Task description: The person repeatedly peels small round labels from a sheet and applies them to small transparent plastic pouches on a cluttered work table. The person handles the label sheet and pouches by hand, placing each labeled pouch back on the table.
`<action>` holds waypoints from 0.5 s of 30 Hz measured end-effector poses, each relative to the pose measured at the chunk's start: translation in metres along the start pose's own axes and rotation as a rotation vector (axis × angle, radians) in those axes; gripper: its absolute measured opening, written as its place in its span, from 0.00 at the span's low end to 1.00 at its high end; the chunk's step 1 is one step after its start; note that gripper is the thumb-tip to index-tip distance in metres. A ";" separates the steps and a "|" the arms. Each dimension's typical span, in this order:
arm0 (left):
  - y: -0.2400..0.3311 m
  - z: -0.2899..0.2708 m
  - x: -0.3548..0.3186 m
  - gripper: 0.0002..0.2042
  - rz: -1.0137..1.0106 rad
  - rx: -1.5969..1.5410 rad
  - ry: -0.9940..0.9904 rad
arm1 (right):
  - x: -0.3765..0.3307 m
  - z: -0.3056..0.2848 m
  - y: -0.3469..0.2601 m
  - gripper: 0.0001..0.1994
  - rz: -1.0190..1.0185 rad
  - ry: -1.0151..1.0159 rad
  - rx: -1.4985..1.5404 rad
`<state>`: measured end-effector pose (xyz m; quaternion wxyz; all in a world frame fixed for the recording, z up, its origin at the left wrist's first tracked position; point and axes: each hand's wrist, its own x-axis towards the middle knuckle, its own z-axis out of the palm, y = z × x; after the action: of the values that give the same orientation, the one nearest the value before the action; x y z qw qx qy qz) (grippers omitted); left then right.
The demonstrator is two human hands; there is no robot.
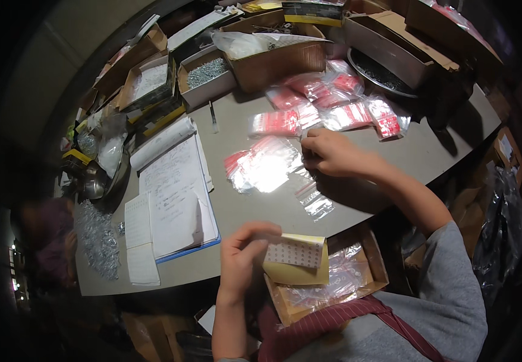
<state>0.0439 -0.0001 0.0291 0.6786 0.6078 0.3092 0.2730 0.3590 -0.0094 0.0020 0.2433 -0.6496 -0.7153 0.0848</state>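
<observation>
Near the table's front edge, my left hand (246,253) grips a label sheet (297,256), white with rows of small printed marks and a yellow backing. Farther forward, my right hand (333,152) has its fingers pinched together beside a glossy pile of small clear zip bags (267,166) with red parts. What its fingertips hold, if anything, is hidden. A flat clear bag (315,202) lies just nearer than that hand. Below the label sheet, an open cardboard box (372,265) at my lap contains several clear bags.
Bundles of red-and-clear bags (275,123) lie beyond my right hand. An open notebook (176,187) is at left, near a heap of small clear packets (97,241). A pen (213,117) and a box of small metal parts (207,75) are farther back. A round tray (387,78) stands back right.
</observation>
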 end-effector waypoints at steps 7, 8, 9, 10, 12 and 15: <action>0.003 0.001 0.028 0.11 -0.047 -0.284 0.120 | 0.018 -0.007 -0.029 0.11 0.185 -0.097 1.119; 0.007 0.001 0.033 0.12 -0.106 -0.259 0.073 | 0.015 -0.003 -0.035 0.11 0.172 -0.049 1.135; 0.013 0.002 0.037 0.12 -0.166 -0.233 0.027 | 0.014 0.004 -0.037 0.10 0.141 -0.042 1.209; 0.023 0.012 0.037 0.14 -0.153 -0.173 0.018 | 0.010 0.009 -0.043 0.10 0.140 -0.038 1.233; 0.017 0.029 0.043 0.12 -0.131 -0.115 0.083 | 0.004 0.010 -0.051 0.10 0.124 -0.045 1.279; 0.018 0.044 0.050 0.09 -0.137 -0.197 0.151 | -0.002 0.013 -0.055 0.09 0.090 -0.087 1.321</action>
<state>0.1104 0.0100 0.0453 0.7267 0.4935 0.3719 0.3000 0.3038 -0.0169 0.0144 0.5578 -0.3891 -0.4940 0.5418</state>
